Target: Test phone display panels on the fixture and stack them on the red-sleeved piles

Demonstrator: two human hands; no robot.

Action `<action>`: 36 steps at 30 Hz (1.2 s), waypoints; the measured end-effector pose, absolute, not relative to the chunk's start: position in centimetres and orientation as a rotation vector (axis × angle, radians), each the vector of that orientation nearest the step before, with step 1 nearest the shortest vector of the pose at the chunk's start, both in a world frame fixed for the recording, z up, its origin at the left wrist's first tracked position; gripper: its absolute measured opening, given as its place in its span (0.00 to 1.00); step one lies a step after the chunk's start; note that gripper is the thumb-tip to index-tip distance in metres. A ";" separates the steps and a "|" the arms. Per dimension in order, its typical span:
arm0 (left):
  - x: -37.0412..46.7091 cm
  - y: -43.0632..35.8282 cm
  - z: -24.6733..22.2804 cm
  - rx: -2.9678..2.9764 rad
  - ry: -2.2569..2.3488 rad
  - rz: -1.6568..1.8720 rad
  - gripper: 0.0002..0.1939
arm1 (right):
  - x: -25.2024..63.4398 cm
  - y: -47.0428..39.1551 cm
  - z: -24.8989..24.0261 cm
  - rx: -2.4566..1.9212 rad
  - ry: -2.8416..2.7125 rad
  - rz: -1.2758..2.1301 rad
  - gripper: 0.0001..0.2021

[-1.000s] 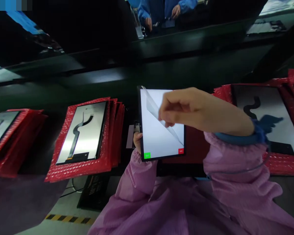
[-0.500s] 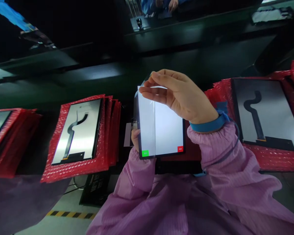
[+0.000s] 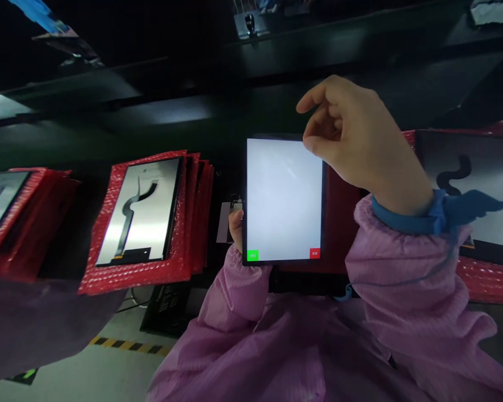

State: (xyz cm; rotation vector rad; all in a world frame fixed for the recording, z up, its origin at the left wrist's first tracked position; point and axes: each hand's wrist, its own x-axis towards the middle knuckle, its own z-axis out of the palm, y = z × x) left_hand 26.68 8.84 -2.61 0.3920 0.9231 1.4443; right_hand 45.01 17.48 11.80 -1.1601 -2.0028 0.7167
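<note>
Left to right: two unlit panels on red bubble wrap; left hand gripping lit screen by left edge, over tabletop; right hand near its upper right corner, fingers half-curled, can't tell if pinching anything; third unlit panel. Likely a screen-handling step; next move calls for steady left grip. Count: three unlit panels, one lit screen, wrap layers unclear.

The clear film has gone from the lit screen, and the right hand has moved rightward.
</note>
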 end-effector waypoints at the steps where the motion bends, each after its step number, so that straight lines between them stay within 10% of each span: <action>1: 27.0 8.9 -2.3 0.356 0.875 1.475 0.25 | 45.3 17.4 12.1 -1.114 -2.080 0.738 0.13; 36: 26.6 8.6 -1.4 0.414 0.942 1.436 0.33 | 48.2 22.8 7.9 -1.030 -2.036 0.598 0.11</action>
